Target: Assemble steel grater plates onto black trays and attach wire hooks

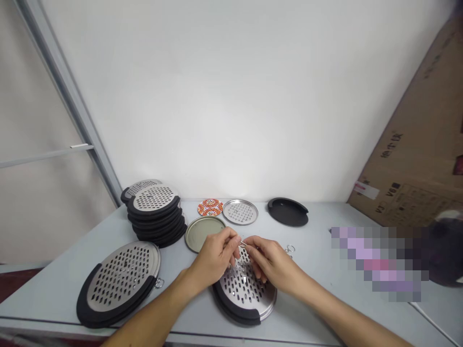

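Above a round perforated metal disc with a black rim (249, 289), my left hand (219, 250) and my right hand (269, 260) meet, fingertips pinched. Between them is a thin metal ring (243, 243), seen almost edge-on and partly covered by the fingers. The disc lies on the table under both hands, which hide its far part. Just beyond my right hand lie loose small metal rings (290, 248). To the left rests a similar perforated disc (121, 277), with a small ring at its right edge.
A stack of black-rimmed perforated discs (155, 217) stands at the back left. Along the wall lie a greenish round lid (202, 231), an orange patterned disc (210, 207), a metal grater plate (240, 212) and a black tray (287, 212). A large cardboard box (415, 159) leans at right.
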`<state>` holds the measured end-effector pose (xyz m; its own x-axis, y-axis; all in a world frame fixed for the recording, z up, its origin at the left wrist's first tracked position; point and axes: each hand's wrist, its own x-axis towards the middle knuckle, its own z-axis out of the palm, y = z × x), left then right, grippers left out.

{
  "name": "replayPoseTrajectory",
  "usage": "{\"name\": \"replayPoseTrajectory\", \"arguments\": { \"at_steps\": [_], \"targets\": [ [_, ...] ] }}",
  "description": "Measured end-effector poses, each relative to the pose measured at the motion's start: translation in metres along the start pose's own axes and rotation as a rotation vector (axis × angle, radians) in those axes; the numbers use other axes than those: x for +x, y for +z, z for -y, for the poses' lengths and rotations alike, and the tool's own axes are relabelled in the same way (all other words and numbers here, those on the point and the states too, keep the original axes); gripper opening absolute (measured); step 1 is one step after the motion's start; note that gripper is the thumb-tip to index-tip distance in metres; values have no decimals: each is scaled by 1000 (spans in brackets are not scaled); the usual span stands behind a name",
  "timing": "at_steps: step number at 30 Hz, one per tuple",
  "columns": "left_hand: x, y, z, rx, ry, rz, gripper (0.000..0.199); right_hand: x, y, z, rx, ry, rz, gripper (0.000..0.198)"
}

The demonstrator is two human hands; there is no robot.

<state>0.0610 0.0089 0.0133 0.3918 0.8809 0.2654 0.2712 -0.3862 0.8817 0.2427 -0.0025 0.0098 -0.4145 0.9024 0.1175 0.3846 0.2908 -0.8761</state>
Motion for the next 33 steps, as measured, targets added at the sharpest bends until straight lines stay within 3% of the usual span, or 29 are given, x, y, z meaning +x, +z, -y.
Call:
{"name": "replayPoseTrajectory", "arguments": {
  "at_steps": [5, 17, 33],
  "targets": [
    [0, 1, 1, -84, -56, 77, 30, 0, 2, -4, 58, 57, 20, 30],
    [1, -1, -2, 168, 72, -118, 22, 2, 6, -10, 221, 143, 65, 30],
    [0, 1, 0, 173, 90, -76, 22, 2, 6, -7, 300, 176, 126, 29]
  ]
}}
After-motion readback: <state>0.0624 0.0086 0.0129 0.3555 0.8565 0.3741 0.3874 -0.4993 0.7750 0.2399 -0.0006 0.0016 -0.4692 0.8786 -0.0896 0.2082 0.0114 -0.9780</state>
